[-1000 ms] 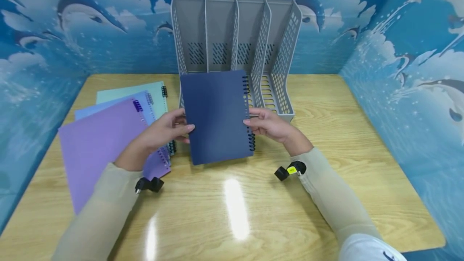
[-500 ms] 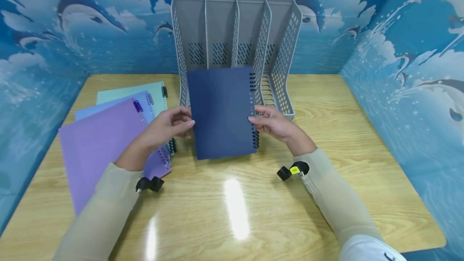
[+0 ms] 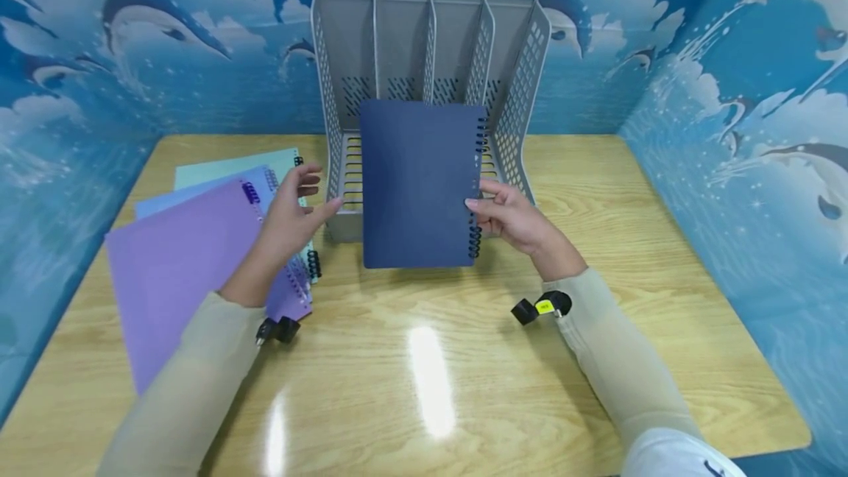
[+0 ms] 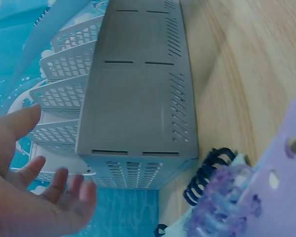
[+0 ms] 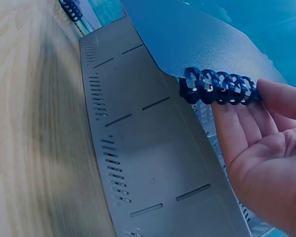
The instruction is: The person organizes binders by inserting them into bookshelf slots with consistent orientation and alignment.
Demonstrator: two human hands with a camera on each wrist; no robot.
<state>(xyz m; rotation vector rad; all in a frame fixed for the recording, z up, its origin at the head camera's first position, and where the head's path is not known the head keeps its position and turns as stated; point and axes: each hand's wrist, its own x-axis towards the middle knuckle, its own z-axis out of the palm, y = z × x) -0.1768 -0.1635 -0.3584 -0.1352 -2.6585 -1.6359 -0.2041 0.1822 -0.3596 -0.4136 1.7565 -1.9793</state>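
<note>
Head view first: the navy notebook (image 3: 420, 186) is up in front of the gray file rack (image 3: 344, 43), which stands at 12 o'clock on the table (image 3: 424, 344); whether the two touch is hard to call from here. At the notebook's 3 o'clock, the right hand (image 3: 510, 216) has the spiral-bound edge pinched, thumb on the near cover, other fingers behind. Across at 9 o'clock, the left hand (image 3: 291, 216) is off the cover, thumb and fingers apart and relaxed, holding nothing. Beneath and beyond that hand, a fanned stack: purple notebook (image 3: 192, 263) on top, light blue notebook (image 3: 192, 193) next, mint notebook (image 3: 228, 167) lowest, stepping out toward 1 o'clock. Over to the left wrist: there's the left hand at 8 o'clock, wide gap between thumb and fingers, the rack rising toward 12, the purple notebook and its coil in at 4, the navy cover slanting through 11. Now the right wrist: the right hand comes in from 4 o'clock, thumb and fingers closed on the binding beside its dark coils, navy cover spreading toward 12 above the rack's front, bare table grain filling 9.
</note>
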